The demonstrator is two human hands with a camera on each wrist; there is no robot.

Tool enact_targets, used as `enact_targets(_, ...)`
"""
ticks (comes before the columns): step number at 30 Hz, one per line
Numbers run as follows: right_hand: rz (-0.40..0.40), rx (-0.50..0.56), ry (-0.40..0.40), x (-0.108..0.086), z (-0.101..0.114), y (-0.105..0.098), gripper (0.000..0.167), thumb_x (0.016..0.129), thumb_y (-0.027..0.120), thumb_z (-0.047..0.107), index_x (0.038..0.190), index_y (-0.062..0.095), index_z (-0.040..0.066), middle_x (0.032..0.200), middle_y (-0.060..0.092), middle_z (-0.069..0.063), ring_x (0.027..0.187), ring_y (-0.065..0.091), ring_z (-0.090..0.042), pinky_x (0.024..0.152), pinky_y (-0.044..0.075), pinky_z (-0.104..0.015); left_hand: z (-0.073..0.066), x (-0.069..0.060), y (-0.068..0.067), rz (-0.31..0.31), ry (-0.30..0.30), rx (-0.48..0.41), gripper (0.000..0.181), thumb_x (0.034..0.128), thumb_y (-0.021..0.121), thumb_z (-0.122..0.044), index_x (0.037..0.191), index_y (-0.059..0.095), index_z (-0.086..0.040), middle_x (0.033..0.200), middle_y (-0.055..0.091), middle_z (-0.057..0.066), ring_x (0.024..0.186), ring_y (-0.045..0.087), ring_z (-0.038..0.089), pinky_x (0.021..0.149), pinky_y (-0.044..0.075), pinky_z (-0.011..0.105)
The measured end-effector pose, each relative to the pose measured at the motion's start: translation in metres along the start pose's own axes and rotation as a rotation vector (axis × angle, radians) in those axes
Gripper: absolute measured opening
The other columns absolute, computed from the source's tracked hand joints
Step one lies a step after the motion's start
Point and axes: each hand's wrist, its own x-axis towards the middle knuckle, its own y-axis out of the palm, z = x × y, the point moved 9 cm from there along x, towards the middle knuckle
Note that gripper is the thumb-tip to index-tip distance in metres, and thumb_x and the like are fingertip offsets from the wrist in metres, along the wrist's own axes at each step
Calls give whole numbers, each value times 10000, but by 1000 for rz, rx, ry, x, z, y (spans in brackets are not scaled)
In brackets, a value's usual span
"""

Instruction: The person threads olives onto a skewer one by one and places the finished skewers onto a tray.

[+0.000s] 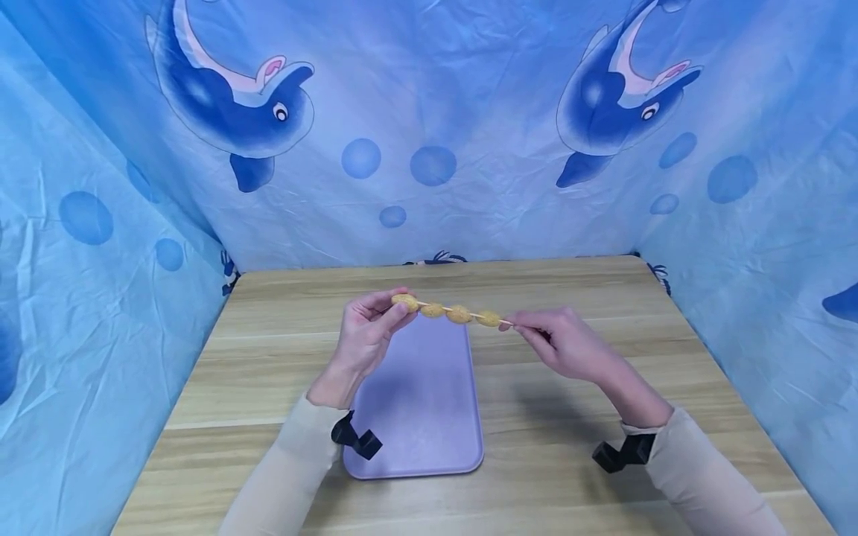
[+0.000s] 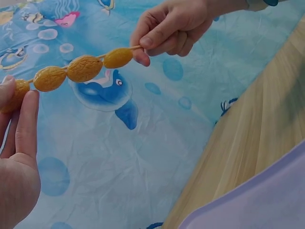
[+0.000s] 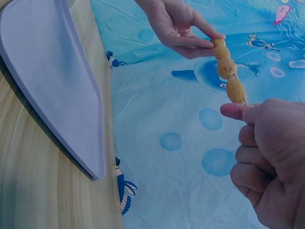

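Observation:
A thin wooden skewer threaded with several yellow-brown, wrinkled oval balls (image 1: pixel 459 314) is held up in the air, slanting slightly down to the right in the head view. My left hand (image 1: pixel 367 329) pinches the ball at the far left end between thumb and fingers. At the opposite end, my right hand (image 1: pixel 570 344) pinches the bare stick between thumb and index finger, its other fingers curled, as the right wrist view shows. Small gaps of stick show between the balls (image 2: pixel 85 68) in the left wrist view. What the balls are made of I cannot tell.
Below the left hand and skewer, a lilac rectangular tray (image 1: pixel 422 402) with a raised rim lies on the wood-grain table (image 1: pixel 268 372). Blue cloth (image 1: pixel 429 216) printed with dolphins and bubbles hangs behind and along both sides.

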Motion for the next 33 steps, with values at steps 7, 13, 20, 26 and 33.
enact_targets(7, 2, -29, -3, 4, 1, 1, 287, 990, 646, -80, 1148, 804, 100, 795, 720, 35, 537, 258, 98, 430, 301, -116, 1, 0, -5, -29, 1, 0, 176, 928, 810, -65, 1091, 839, -126, 1040, 836, 7, 965, 797, 96, 918, 648, 260)
enact_targets(13, 19, -26, 7, 6, 0, 3, 278, 1008, 636, -64, 1179, 801, 79, 990, 814, -49, 535, 233, 105, 431, 307, -131, 3, 0, -9, -55, -17, 12, 165, 917, 831, -91, 1076, 841, -136, 1021, 836, -6, 956, 797, 95, 904, 650, 251)
enact_targets(20, 22, -19, -4, 7, 1, 4, 281, 997, 636, -77, 1147, 804, 90, 745, 696, 33, 535, 199, 129, 421, 269, -106, 6, -5, -11, -46, -28, -4, 168, 938, 804, -80, 1087, 841, -146, 1040, 834, -20, 969, 795, 90, 903, 647, 241)
enact_targets(26, 54, 11, 10, 4, 0, 7, 274, 1008, 631, -66, 1149, 801, 96, 876, 780, 6, 528, 210, 136, 416, 276, -94, 7, -2, -8, -42, -25, -11, 179, 923, 825, -90, 1095, 836, -140, 1037, 835, -8, 961, 797, 96, 895, 649, 239)
enact_targets(33, 40, 13, 38, 0, -3, 5, 287, 1014, 627, -65, 1173, 798, 103, 842, 752, 31, 528, 217, 119, 424, 284, -107, 7, -1, -1, -11, -29, -27, 176, 936, 805, -70, 1091, 837, -147, 1036, 833, -14, 963, 794, 92, 888, 651, 236)
